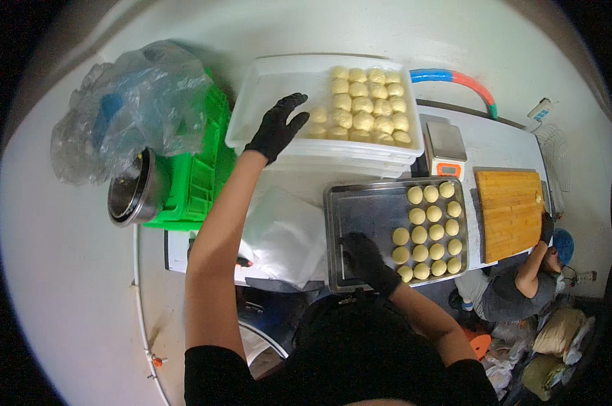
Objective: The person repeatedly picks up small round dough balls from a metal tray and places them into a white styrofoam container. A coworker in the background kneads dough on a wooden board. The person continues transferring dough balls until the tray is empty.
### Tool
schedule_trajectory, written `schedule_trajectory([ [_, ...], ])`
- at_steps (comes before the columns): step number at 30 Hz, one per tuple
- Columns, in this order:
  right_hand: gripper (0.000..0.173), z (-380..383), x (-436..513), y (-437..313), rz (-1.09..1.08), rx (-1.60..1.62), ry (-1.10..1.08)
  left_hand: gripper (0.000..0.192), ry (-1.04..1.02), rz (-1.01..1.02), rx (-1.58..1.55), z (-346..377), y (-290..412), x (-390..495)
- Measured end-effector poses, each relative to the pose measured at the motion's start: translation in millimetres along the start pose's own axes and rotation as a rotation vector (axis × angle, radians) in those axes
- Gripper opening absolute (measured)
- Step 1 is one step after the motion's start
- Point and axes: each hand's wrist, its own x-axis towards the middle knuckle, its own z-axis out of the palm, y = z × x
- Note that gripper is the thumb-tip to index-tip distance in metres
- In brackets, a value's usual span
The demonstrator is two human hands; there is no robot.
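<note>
My left hand, in a black glove, is over the near left part of a white plastic tray. Its thumb and fingers are apart with nothing between them. Just right of the fingertips sit pale yellow dough balls, packed in rows on the tray's right side. My right hand, also gloved in black, is over the dark metal baking tray. It is blurred, and its palm side is hidden. Smaller, smooth dough balls stand in spaced rows on the baking tray's right side.
Left are a green plastic crate, a plastic bag and a steel pot. A plastic sheet lies before me. Rightward are a digital scale, a wooden board and another person touching the board's edge.
</note>
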Motion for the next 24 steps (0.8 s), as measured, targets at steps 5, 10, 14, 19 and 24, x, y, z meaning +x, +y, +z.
schedule_trajectory([
  [5, 0.04, 90, 50, -30, -0.204, 0.032, -0.132, 0.036, 0.066, -0.019, -0.037, -59, 66, -109],
  [10, 0.028, 141, 71, -11, -0.067, -0.163, -0.36, 0.033, 0.116, -0.419, -0.312, -66, 69, -241],
  [14, 0.022, 152, 74, 13, -0.147, -0.076, -0.304, 0.023, 0.167, -0.505, -0.167, -30, 51, -337],
  [19, 0.015, 119, 73, 21, -0.022, 0.394, -0.174, 0.021, 0.55, -0.914, -0.738, 39, 51, -400],
  [24, 0.024, 55, 61, 14, 0.54, 1.349, -0.091, 0.021, 0.537, -0.811, -0.847, 89, 48, -364],
])
